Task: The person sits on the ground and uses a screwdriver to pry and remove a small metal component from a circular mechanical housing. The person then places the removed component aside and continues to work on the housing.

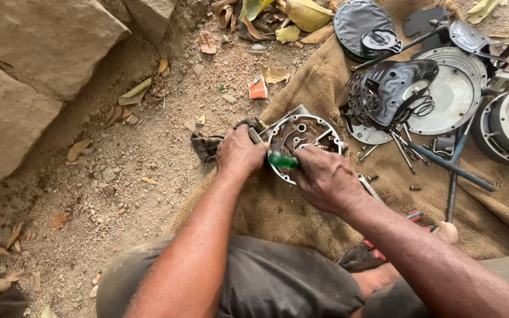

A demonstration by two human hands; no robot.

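Ground: dusty dirt with dry leaves, big stones at the upper left, brown sack cloth spread across the right half.
Main thing: round metal engine cover, dirty, flat on the cloth near the middle of the frame.
Left hand: curled tight over the cover's left edge, pressed down on it.
Right hand: closed in a fist round a green-handled screwdriver.
Key line-up: cover just above both hands; screwdriver handle pointed left and a bit up, toward the cover's lower rim; both hands right at it, left one on it.
Other bits: black and silver round parts at the upper right, loose bolts beside them, red-handled pliers near the bottom.
Hidden: screwdriver tip not seen; spot worked on covered by the hands.
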